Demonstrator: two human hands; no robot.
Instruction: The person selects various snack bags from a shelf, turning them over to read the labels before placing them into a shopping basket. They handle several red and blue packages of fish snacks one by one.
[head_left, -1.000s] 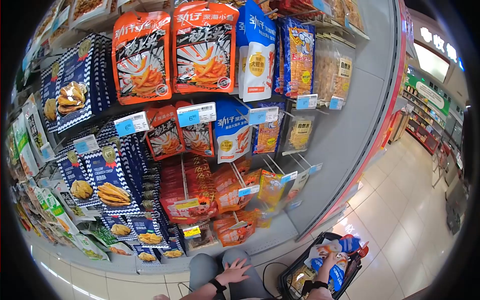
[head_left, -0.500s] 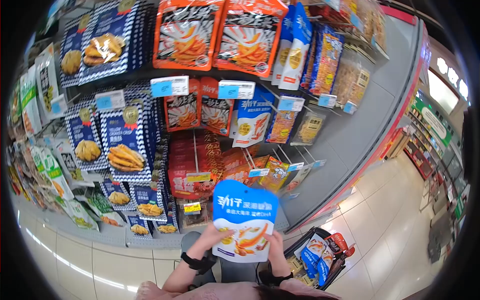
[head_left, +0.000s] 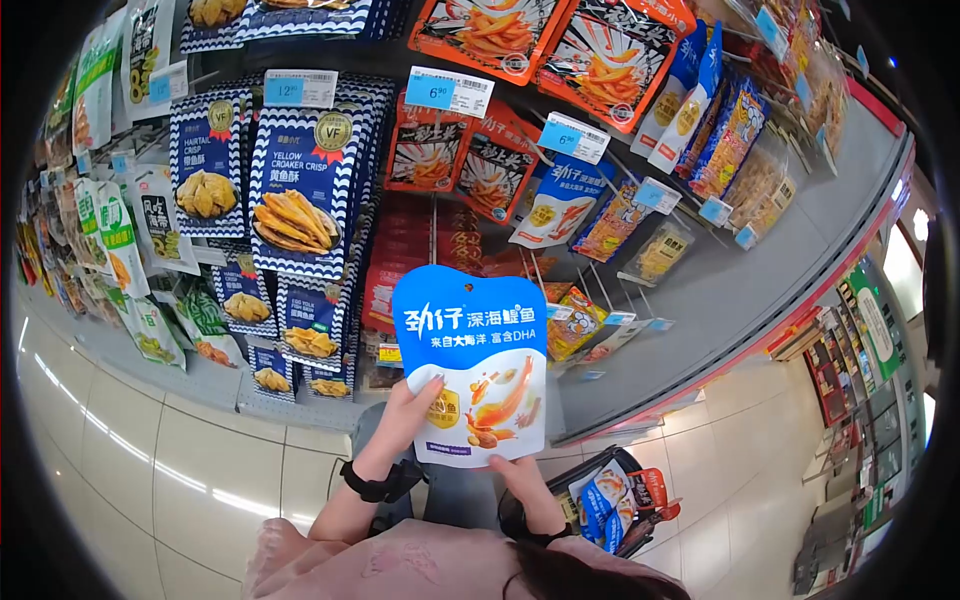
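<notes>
Risk: blue snack pouch pinched at low edges only, top unsupported; likely flops fwd or slips if grip eases. Could snag peg hooks w/ price tags if pushed closer to rack.
L hand grips pouch lower-left edge, fingers over front. R hand pinches bottom edge, thumb up. Both closed on pouch.
Pouch: held upright in front of rack, above basket. Blue top, white lower half, fish graphic, glossy, flat, sealed, hang hole at top.
</notes>
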